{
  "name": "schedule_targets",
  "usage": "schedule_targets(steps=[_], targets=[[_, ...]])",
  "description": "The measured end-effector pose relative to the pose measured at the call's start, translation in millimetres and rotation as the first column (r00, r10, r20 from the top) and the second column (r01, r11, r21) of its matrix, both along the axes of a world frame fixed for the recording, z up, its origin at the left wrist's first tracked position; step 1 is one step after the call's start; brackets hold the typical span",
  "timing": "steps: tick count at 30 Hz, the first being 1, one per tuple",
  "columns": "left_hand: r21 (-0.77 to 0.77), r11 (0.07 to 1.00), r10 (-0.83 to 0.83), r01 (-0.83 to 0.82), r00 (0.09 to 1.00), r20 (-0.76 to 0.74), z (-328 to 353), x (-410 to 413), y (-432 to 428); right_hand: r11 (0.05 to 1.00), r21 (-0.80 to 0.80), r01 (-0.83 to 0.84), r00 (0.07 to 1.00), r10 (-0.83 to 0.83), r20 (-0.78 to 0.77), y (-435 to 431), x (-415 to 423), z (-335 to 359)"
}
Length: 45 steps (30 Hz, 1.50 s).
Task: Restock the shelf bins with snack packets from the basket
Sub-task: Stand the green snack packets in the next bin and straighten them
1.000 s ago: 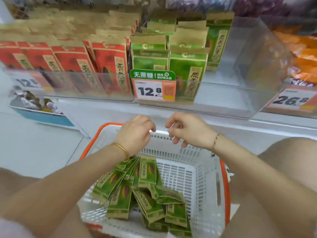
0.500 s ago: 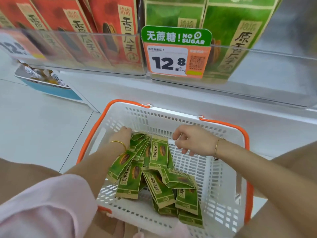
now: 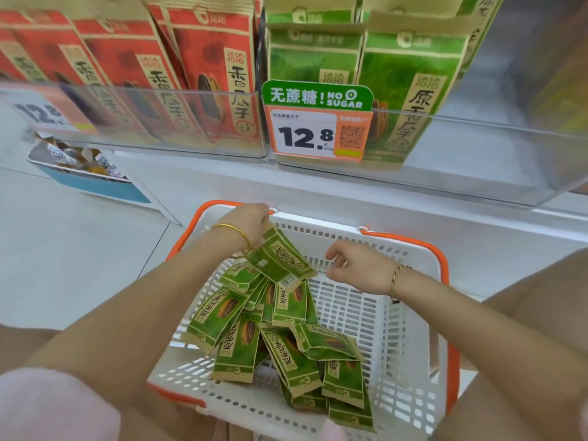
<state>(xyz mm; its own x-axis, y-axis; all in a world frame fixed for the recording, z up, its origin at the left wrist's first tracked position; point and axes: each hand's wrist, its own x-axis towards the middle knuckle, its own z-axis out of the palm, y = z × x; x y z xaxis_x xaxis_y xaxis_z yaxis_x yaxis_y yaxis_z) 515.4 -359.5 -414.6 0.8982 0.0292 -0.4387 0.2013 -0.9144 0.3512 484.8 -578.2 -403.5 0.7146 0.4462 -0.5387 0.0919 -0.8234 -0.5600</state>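
A white basket (image 3: pixel 410 345) with an orange rim sits below me, holding several green snack packets (image 3: pixel 286 354). My left hand (image 3: pixel 248 222) is shut on one green packet (image 3: pixel 280 259), lifted above the pile near the basket's far left rim. My right hand (image 3: pixel 359 268) hovers just right of that packet, fingers loosely curled and empty. Above, a clear shelf bin (image 3: pixel 477 148) holds upright green packets (image 3: pixel 401 90) behind a 12.8 price tag (image 3: pixel 318 122).
Red packets (image 3: pixel 203 74) fill the clear bin to the left. The green bin has free room on its right side. A blue tray (image 3: pixel 95 183) of wrapped sweets stands lower left. A white shelf ledge (image 3: pixel 350 202) runs behind the basket.
My left hand has closed on a green packet and raised it out of the pile. The right hand stayed near it. The camera has moved closer to the shelf.
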Motion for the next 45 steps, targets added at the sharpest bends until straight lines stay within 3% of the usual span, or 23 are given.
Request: schedule_targets(steps=[3, 7, 11, 13, 15, 16, 18, 19, 21, 23, 25, 28, 32, 34, 36, 39, 40, 42, 44, 45], targets=[[-0.153, 0.988, -0.033, 0.014, 0.992, -0.121, 33.3, -5.7, -17.7, 0.996, 0.063, 0.070, 0.997, -0.073, 0.041, -1.6, -3.3, 5.3], [-0.335, 0.942, -0.053, 0.007, 0.990, -0.129, 69.8, -14.6, -31.4, 0.921, 0.314, 0.231, 0.961, -0.165, -0.223, -7.0, -7.1, 13.6], [-0.350, 0.937, -0.015, -0.005, 0.998, -0.054, 88.9, -29.8, -34.8, 0.838, 0.461, 0.292, 0.921, -0.118, -0.370, -12.8, -11.6, 21.7], [-0.301, 0.953, 0.042, -0.042, 0.999, -0.009, 89.7, -37.6, -38.7, 0.805, 0.461, 0.375, 0.893, -0.180, -0.413, -15.1, -14.8, 24.5], [-0.326, 0.932, 0.144, -0.158, 0.987, -0.065, 89.7, -46.1, -48.1, 0.871, 0.372, 0.321, 0.947, -0.282, -0.155, -18.0, -18.1, 26.1], [-0.410, 0.871, 0.212, -0.269, 0.961, -0.180, 88.6, -49.8, -54.6, 0.924, 0.288, 0.253, 0.958, -0.281, 0.060, -18.8, -21.0, 26.3], [-0.568, 0.670, 0.265, -0.478, 0.869, -0.419, 84.2, -54.8, -69.4, 0.976, 0.158, 0.148, 0.881, -0.203, 0.427, -15.5, -32.5, 26.7], [-0.624, 0.576, 0.266, -0.528, 0.843, -0.467, 80.5, -56.3, -75.3, 0.983, 0.158, 0.096, 0.833, -0.167, 0.528, -12.3, -40.0, 28.6], [-0.707, 0.420, 0.327, -0.569, 0.822, -0.467, 68.4, -56.9, -81.0, 0.976, 0.215, -0.009, 0.808, -0.120, 0.577, -8.7, -50.9, 29.7], [-0.741, 0.396, 0.386, -0.542, 0.831, -0.401, 62.1, -57.7, -79.5, 0.957, 0.286, -0.052, 0.885, -0.089, 0.457, -9.9, -51.7, 29.7], [-0.723, 0.484, 0.382, -0.493, 0.862, -0.332, 60.9, -58.2, -74.2, 0.916, 0.400, 0.029, 0.957, -0.142, 0.253, -14.9, -44.4, 34.6], [-0.777, 0.438, 0.272, -0.452, 0.891, -0.364, 70.3, -57.8, -70.3, 0.855, 0.437, 0.279, 0.924, -0.362, 0.120, -32.2, -26.4, 38.3], [-0.868, 0.398, 0.131, -0.299, 0.954, -0.268, 89.7, -58.3, -78.2, 0.796, 0.475, 0.374, 0.909, -0.213, -0.359, -54.7, -16.8, 53.7], [-0.888, 0.422, 0.088, -0.185, 0.983, -0.162, 106.8, -60.3, -84.0, 0.757, 0.530, 0.381, 0.899, -0.170, -0.403, -67.6, -15.1, 71.2], [-0.822, 0.569, 0.029, -0.018, 1.000, -0.002, 131.0, -62.5, -89.1, 0.719, 0.573, 0.393, 0.892, -0.146, -0.429, -88.7, -11.5, 95.1], [-0.586, 0.784, -0.007, 0.204, 0.947, 0.321, 168.9, -65.0, -96.4, 0.564, 0.667, 0.488, 0.858, -0.169, -0.485, -126.6, -7.8, 134.0], [-0.478, 0.831, -0.012, 0.283, 0.870, 0.493, 178.2, -63.6, -98.9, 0.516, 0.692, 0.505, 0.857, -0.205, -0.472, -134.8, -6.5, 144.6], [-0.177, 0.903, -0.100, 0.392, 0.590, 0.801, 190.9, -54.1, -104.6, 0.460, 0.723, 0.516, 0.855, -0.329, -0.401, -139.2, 2.0, 161.6], [0.138, 0.922, -0.264, 0.363, 0.325, 0.908, 197.2, -37.8, -111.4, 0.423, 0.744, 0.518, 0.822, -0.487, -0.295, -133.6, 17.7, 174.8], [0.243, 0.920, -0.325, 0.308, 0.249, 0.912, 197.7, -29.1, -115.1, 0.403, 0.750, 0.524, 0.784, -0.572, -0.241, -130.2, 27.8, 181.3]])
